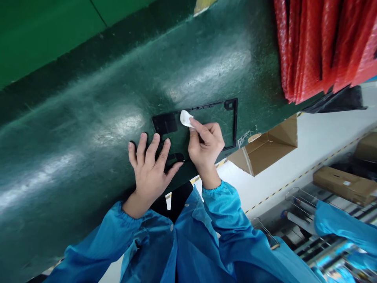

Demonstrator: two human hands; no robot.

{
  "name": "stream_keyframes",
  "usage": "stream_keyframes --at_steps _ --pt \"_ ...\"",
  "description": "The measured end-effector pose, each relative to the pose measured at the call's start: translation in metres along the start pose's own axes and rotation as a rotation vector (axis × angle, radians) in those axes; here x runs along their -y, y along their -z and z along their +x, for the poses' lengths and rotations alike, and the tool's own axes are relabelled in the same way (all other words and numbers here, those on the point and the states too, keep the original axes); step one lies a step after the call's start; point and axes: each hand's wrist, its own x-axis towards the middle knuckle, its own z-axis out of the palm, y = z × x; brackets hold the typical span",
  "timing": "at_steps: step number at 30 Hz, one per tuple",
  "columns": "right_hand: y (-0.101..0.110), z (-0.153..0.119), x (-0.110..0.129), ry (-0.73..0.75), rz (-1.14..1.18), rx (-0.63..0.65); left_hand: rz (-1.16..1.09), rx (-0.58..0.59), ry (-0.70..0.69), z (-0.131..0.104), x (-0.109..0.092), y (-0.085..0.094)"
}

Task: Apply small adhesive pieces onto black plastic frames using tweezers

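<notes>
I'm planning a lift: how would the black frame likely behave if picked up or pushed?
The black frame would probably flex if lifted by one corner, since its sides are thin. It is likely light for its size, being mostly open. Lying flat on the glossy green table, it should slide rather than tip.

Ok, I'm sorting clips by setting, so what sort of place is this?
Probably a factory or assembly workshop: there's a long green workbench, a bunch of red plastic packaging, and yellow-and-black striped floor tape.
</notes>
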Motion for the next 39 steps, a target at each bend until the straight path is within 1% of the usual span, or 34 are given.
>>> stream_keyframes --at_steps 4,6,8,11,13,17,19,21,25,26,28,31,34,37,39 --pt "0.014 0.011 -0.019 -0.028 -0.082 -0.121 0.007 0.009 -0.008 -0.001 0.001 0.000" --pt "0.017 0.012 -0.022 -0.026 -0.096 -0.146 0.007 0.014 -0.005 -0.002 0.001 -0.001" --pt "0.014 0.009 -0.018 -0.022 -0.084 -0.121 0.004 0.017 -0.001 -0.002 0.002 -0.001" --pt "0.008 0.003 -0.010 -0.023 -0.049 -0.038 -0.002 0.024 0.002 -0.003 0.002 -0.001" --pt "0.009 0.005 -0.013 -0.033 -0.054 -0.028 -0.002 0.032 0.006 -0.003 0.001 0.000" --pt "0.025 0.022 -0.037 -0.105 -0.205 -0.155 0.005 0.043 0.013 -0.004 0.001 0.002" --pt "0.032 0.029 -0.043 -0.136 -0.268 -0.187 -0.001 0.042 0.013 -0.004 0.000 0.002" --pt "0.034 0.029 -0.040 -0.151 -0.268 -0.156 -0.008 0.041 0.011 -0.005 0.000 0.002" --pt "0.028 0.020 -0.021 -0.184 -0.203 0.020 -0.014 0.041 0.011 -0.005 0.000 0.004" --pt "0.027 0.020 -0.019 -0.191 -0.192 0.041 -0.012 0.040 0.011 -0.004 0.000 0.004" --pt "0.030 0.024 -0.022 -0.202 -0.197 0.021 -0.001 0.043 0.006 -0.004 0.000 0.004" --pt "0.040 0.037 -0.039 -0.232 -0.272 -0.079 0.018 0.049 0.001 -0.005 -0.001 0.004" --pt "0.046 0.046 -0.051 -0.271 -0.284 -0.114 0.029 0.049 0.007 -0.006 -0.003 0.006" --pt "0.045 0.045 -0.048 -0.292 -0.244 -0.114 -0.006 0.005 -0.040 -0.003 -0.006 0.015" --pt "0.041 0.040 -0.038 -0.269 -0.215 -0.066 -0.108 -0.035 -0.110 0.007 -0.007 0.023"
